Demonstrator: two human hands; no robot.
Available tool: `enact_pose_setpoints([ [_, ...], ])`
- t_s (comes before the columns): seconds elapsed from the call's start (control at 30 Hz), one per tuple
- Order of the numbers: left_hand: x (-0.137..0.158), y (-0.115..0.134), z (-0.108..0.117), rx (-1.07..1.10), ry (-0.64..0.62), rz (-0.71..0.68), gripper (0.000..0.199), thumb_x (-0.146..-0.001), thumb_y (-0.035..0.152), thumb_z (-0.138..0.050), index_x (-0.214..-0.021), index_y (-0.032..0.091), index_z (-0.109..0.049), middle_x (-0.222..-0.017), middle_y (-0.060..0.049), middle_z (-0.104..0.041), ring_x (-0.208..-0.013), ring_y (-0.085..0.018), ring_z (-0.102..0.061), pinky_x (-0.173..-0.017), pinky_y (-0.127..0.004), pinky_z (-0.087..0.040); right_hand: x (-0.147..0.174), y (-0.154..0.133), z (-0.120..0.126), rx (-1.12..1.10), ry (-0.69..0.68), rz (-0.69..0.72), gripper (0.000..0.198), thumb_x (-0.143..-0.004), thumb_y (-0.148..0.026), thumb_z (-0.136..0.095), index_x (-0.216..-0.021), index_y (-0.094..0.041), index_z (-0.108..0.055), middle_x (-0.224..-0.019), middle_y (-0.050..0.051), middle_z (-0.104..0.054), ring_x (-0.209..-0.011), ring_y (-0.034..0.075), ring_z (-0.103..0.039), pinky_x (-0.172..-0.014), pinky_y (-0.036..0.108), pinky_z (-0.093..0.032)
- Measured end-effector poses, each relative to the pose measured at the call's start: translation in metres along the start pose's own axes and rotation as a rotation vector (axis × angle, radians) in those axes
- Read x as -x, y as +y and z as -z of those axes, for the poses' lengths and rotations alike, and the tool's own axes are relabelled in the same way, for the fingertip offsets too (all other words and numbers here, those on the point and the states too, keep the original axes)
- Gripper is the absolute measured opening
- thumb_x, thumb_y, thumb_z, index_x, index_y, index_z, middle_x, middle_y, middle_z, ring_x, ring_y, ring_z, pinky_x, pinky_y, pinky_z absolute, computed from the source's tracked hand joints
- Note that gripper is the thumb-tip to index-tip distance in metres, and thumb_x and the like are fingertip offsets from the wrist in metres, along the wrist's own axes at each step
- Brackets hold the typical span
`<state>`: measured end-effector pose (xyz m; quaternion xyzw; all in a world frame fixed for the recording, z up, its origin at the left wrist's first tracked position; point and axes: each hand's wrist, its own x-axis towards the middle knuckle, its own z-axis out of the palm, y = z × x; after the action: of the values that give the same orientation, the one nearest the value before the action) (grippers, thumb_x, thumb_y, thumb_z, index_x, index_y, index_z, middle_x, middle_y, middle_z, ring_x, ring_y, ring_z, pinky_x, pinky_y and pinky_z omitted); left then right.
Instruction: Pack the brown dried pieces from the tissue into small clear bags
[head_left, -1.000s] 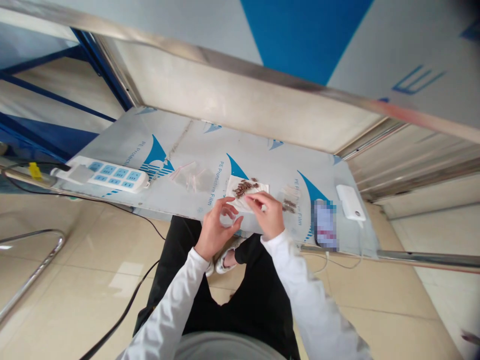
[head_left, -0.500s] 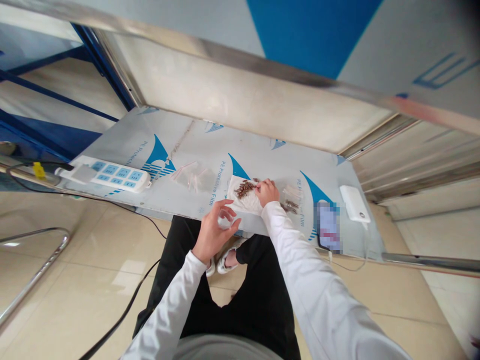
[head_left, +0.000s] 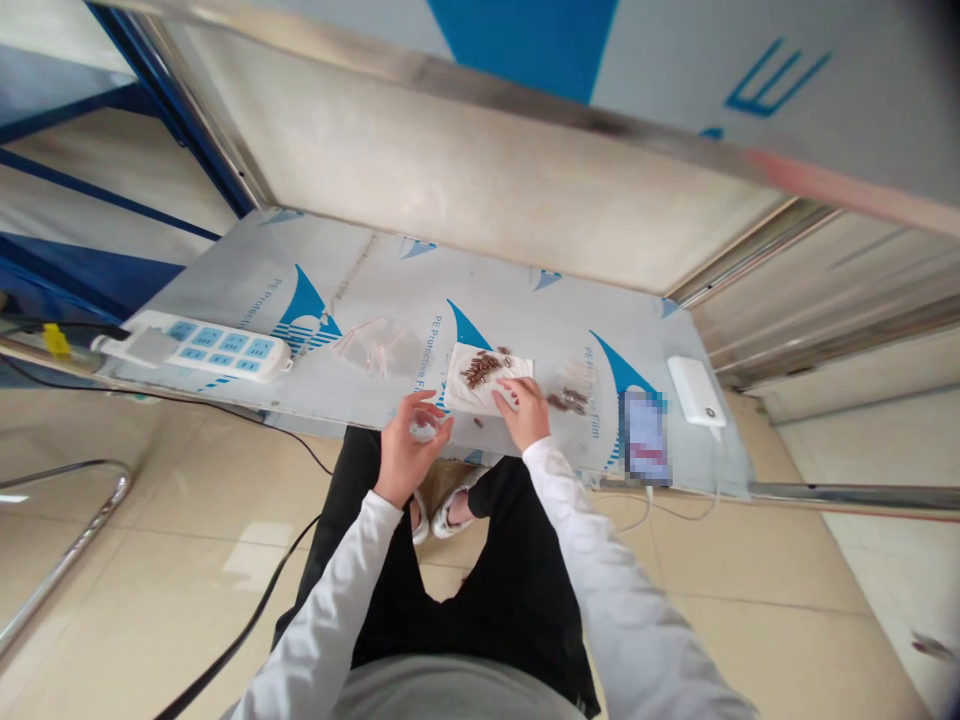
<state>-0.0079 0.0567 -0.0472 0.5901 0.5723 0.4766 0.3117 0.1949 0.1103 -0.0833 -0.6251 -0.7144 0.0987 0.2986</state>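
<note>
My left hand is closed around a small clear plastic bag, its fingers curled at the table's front edge. Thumb and fingers apart, my right hand hovers over the right front part of a white cloth or tissue, and I see nothing between its fingertips. Small brown cylindrical pieces lie heaped on the cloth. One loose brown piece rests on the table between my hands. Right of my right hand, more brown pieces lie at a clear bag.
Flat clear bags lie left of the cloth. A white power strip sits at the table's left end. On the right are a phone and a white power bank with cables. A shelf edge crosses above.
My right hand has drawn back from the brown pieces toward me, and its fingers have spread. A loose brown piece now shows between my hands. My left hand still holds the bag.
</note>
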Motion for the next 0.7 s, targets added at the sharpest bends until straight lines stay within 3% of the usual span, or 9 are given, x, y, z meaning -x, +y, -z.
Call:
enact_pose_setpoints([
  [0.13,0.007,-0.014,0.019,0.004,0.096,0.067,0.041,-0.076,0.032,-0.067,-0.112,0.020,-0.051,-0.082,0.000,-0.064,-0.068,-0.011,-0.059,-0.070,-0.024,-0.048,0.035,-0.019,-0.016,-0.020,-0.110,0.114,0.017,-0.082,-0.030,-0.064,-0.094,-0.021,-0.071,-0.088,0.008,-0.062,-0.087,0.022,-0.057,-0.081,0.035,-0.049],
  [0.37,0.016,-0.019,0.026,-0.010,0.073,0.089,0.040,-0.077,0.032,-0.066,-0.113,0.020,-0.051,-0.082,0.000,-0.063,-0.067,-0.010,-0.057,-0.070,-0.024,-0.048,0.050,-0.028,-0.033,0.006,-0.131,0.065,0.019,-0.088,-0.021,-0.054,-0.080,-0.021,-0.071,-0.081,0.006,-0.063,-0.083,0.022,-0.056,-0.078,0.034,-0.048],
  [0.5,0.017,-0.010,0.024,-0.060,0.026,0.065,0.038,-0.078,0.029,-0.065,-0.112,0.020,-0.050,-0.082,0.001,-0.064,-0.067,-0.010,-0.058,-0.072,-0.024,-0.048,0.049,-0.051,-0.008,-0.060,-0.079,0.020,0.018,-0.089,-0.021,-0.052,-0.080,-0.018,-0.068,-0.077,0.006,-0.064,-0.074,0.019,-0.058,-0.072,0.032,-0.048],
  [0.63,0.021,0.011,0.017,-0.035,-0.087,-0.007,0.039,-0.077,0.025,-0.064,-0.113,0.020,-0.050,-0.085,0.000,-0.066,-0.072,-0.012,-0.061,-0.072,-0.024,-0.049,0.051,-0.102,0.030,-0.365,0.051,-0.078,0.014,-0.088,-0.030,-0.057,-0.092,-0.020,-0.066,-0.083,0.003,-0.067,-0.066,0.014,-0.057,-0.065,0.028,-0.048],
  [0.7,0.023,0.024,0.013,0.015,-0.138,-0.043,0.043,-0.075,0.020,-0.063,-0.115,0.021,-0.048,-0.089,-0.001,-0.066,-0.078,-0.013,-0.064,-0.074,-0.025,-0.049,0.053,-0.125,0.045,-0.420,0.027,-0.026,0.011,-0.087,-0.029,-0.059,-0.090,-0.022,-0.067,-0.082,0.003,-0.068,-0.071,0.016,-0.057,-0.069,0.030,-0.049],
])
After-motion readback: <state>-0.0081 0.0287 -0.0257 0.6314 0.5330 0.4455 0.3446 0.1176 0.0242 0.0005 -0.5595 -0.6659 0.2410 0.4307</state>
